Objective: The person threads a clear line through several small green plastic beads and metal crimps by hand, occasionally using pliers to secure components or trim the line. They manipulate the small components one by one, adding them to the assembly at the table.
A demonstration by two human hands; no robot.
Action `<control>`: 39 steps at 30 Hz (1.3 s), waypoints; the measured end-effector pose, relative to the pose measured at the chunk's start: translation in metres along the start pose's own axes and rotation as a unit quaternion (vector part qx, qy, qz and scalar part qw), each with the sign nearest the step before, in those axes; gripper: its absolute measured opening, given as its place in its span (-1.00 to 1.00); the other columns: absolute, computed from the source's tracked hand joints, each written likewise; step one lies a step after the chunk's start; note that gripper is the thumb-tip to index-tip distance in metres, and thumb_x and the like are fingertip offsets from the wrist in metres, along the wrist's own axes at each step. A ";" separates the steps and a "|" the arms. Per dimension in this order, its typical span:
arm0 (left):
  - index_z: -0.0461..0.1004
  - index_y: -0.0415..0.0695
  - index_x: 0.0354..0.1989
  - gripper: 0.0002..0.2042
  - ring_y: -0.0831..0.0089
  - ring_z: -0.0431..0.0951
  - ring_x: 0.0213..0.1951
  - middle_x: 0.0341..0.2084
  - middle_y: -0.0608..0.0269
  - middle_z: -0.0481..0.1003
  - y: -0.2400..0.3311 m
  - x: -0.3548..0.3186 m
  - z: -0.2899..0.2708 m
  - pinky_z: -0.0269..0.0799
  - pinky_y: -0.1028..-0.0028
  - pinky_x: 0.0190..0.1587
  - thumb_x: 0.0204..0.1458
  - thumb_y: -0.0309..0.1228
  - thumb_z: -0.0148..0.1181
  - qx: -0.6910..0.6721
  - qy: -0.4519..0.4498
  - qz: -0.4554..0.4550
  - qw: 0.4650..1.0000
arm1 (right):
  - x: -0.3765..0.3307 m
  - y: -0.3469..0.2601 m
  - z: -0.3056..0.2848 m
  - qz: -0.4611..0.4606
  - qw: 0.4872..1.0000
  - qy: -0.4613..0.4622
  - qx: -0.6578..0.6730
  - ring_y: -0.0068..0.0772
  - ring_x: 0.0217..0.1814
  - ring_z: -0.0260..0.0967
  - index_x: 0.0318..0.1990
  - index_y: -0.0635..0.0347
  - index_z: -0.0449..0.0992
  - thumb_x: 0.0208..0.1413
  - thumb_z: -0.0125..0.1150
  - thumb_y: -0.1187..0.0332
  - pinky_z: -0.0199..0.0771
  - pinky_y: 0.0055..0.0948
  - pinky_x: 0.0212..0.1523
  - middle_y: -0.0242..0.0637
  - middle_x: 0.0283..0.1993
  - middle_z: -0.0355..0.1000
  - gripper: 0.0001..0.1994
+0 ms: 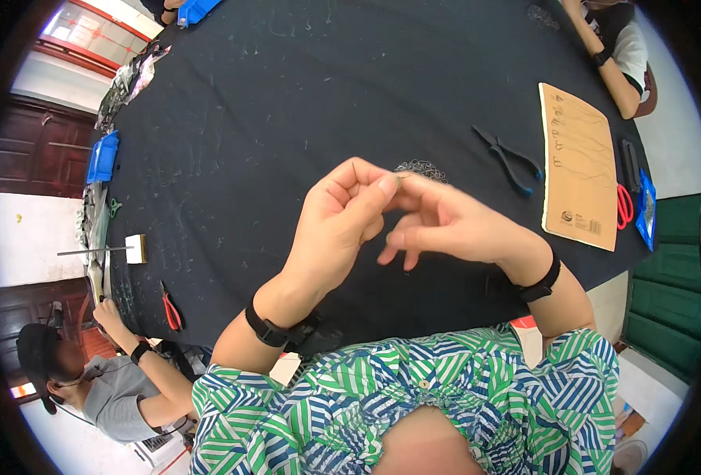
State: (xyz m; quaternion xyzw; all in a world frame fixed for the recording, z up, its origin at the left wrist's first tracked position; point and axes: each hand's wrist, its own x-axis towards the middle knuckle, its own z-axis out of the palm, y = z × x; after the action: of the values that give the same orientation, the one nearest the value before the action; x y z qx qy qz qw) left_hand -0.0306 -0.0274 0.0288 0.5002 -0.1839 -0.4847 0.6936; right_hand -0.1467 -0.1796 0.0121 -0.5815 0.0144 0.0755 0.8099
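Note:
My left hand [339, 218] is closed in a pinch over the middle of the table, thumb pressed against the index finger. Something tiny and thin shows at its fingertips, too small to name. My right hand [457, 226] is beside it, slightly blurred. Its index finger reaches to the left fingertips, while the thumb and other fingers are spread apart below. Just beyond both hands lies a small pile of bent metal wire pieces [423, 169], partly hidden by the fingers. Black pliers [509, 158] lie with handles parted to the right of the pile.
A brown cardboard sheet [580, 174] with small hooks and thin lines lies at right, beside red-handled scissors [624, 207] and a blue packet [646, 210]. Red pliers [170, 309], a white block with a rod [135, 249] and a blue tray [103, 157] are left. Other people sit around the black-covered table [232, 134].

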 end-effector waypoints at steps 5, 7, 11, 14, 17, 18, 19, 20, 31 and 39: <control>0.44 -0.17 -0.28 -0.89 0.85 0.06 -0.66 -0.65 0.62 0.27 0.003 0.010 0.008 -0.10 0.67 -0.61 0.24 -0.41 0.16 -0.001 0.000 0.063 0.998 | -0.002 -0.004 -0.006 0.061 0.998 -0.021 -0.024 -0.55 -0.26 0.48 -0.02 0.26 0.46 0.24 0.19 0.33 0.49 -0.56 -0.32 -0.29 -0.25 0.50 -0.76; 0.44 -0.17 -0.29 -0.91 0.86 0.08 -0.64 -0.65 0.63 0.27 0.004 0.010 0.005 -0.08 0.70 -0.60 0.23 -0.44 0.17 0.034 0.048 0.075 0.995 | -0.005 -0.012 -0.013 0.056 0.994 0.015 -0.093 -0.71 -0.45 0.31 -0.31 0.23 0.55 0.22 0.25 0.27 0.33 -0.66 -0.43 -0.48 -0.49 0.40 -0.80; 0.42 -0.16 -0.31 -0.93 0.84 0.07 -0.63 -0.62 0.61 0.26 -0.001 0.007 -0.014 -0.09 0.70 -0.59 0.22 -0.48 0.15 0.117 0.073 0.095 0.986 | -0.016 -0.026 -0.026 -0.005 0.992 0.095 -0.080 -0.76 -0.48 0.26 -0.31 0.21 0.54 0.22 0.24 0.27 0.26 -0.68 -0.47 -0.50 -0.45 0.44 -0.81; 0.43 -0.15 -0.32 -0.93 0.84 0.08 -0.63 -0.62 0.62 0.27 -0.004 0.008 -0.025 -0.08 0.70 -0.58 0.22 -0.48 0.14 0.144 0.072 0.095 0.982 | -0.019 -0.021 -0.042 -0.077 0.988 0.134 0.023 -0.79 -0.51 0.20 -0.34 0.18 0.50 0.24 0.18 0.31 0.15 -0.73 -0.52 -0.46 -0.43 0.44 -0.84; 0.43 -0.15 -0.32 -0.93 0.84 0.09 -0.63 -0.63 0.63 0.26 -0.006 0.009 -0.031 -0.07 0.70 -0.58 0.22 -0.48 0.14 0.168 0.083 0.103 0.977 | -0.016 -0.016 -0.049 -0.137 0.972 0.149 0.118 -0.71 -0.51 0.21 -0.30 0.18 0.46 0.27 0.09 0.33 0.13 -0.71 -0.56 -0.29 -0.31 0.47 -0.85; 0.43 -0.15 -0.32 -0.93 0.84 0.09 -0.63 -0.63 0.63 0.26 -0.007 0.010 -0.032 -0.07 0.70 -0.58 0.22 -0.48 0.14 0.165 0.084 0.102 0.977 | -0.014 -0.016 -0.050 -0.164 0.958 0.164 0.167 -0.68 -0.50 0.23 -0.28 0.18 0.45 0.28 0.05 0.32 0.14 -0.70 -0.57 -0.21 -0.25 0.49 -0.85; 0.43 -0.15 -0.32 -0.93 0.84 0.09 -0.62 -0.63 0.62 0.27 -0.007 0.010 -0.034 -0.06 0.70 -0.58 0.23 -0.48 0.14 0.169 0.083 0.095 0.978 | -0.013 -0.017 -0.049 -0.160 0.938 0.168 0.257 -0.59 -0.50 0.25 -0.27 0.17 0.43 0.30 -0.02 0.32 0.25 -0.69 -0.57 -0.08 -0.11 0.51 -0.84; 0.44 -0.15 -0.32 -0.93 0.84 0.10 -0.62 -0.63 0.62 0.27 -0.007 0.010 -0.034 -0.05 0.70 -0.58 0.23 -0.47 0.14 0.173 0.082 0.088 0.978 | -0.012 -0.017 -0.050 -0.156 0.939 0.169 0.256 -0.59 -0.50 0.25 -0.27 0.17 0.43 0.30 -0.02 0.32 0.25 -0.69 -0.57 -0.08 -0.11 0.51 -0.84; 0.45 -0.18 -0.34 -0.91 0.86 0.12 -0.57 -0.62 0.64 0.28 -0.010 0.009 -0.033 0.04 0.72 -0.52 0.20 -0.47 0.18 0.180 0.067 0.049 0.980 | -0.012 -0.010 -0.060 -0.176 0.926 0.268 0.201 -0.41 -0.15 0.55 -0.04 0.21 0.49 0.27 0.15 0.35 0.55 -0.59 -0.31 -0.16 -0.09 0.54 -0.81; 0.43 -0.19 -0.36 -0.90 0.84 0.09 -0.57 -0.62 0.64 0.23 -0.016 0.008 -0.030 0.03 0.70 -0.50 0.19 -0.50 0.19 0.212 0.043 0.084 0.973 | -0.011 -0.024 -0.039 -0.140 0.944 0.299 -0.017 -0.38 -0.14 0.58 0.03 0.34 0.41 0.23 0.21 0.40 0.57 -0.52 -0.17 -0.13 -0.18 0.57 -0.72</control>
State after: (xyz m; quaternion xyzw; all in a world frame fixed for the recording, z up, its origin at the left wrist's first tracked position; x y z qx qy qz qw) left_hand -0.0121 -0.0196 -0.0001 0.6388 -0.2938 -0.3528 0.6174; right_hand -0.1521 -0.2253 0.0229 -0.5869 0.1727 -0.2156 0.7611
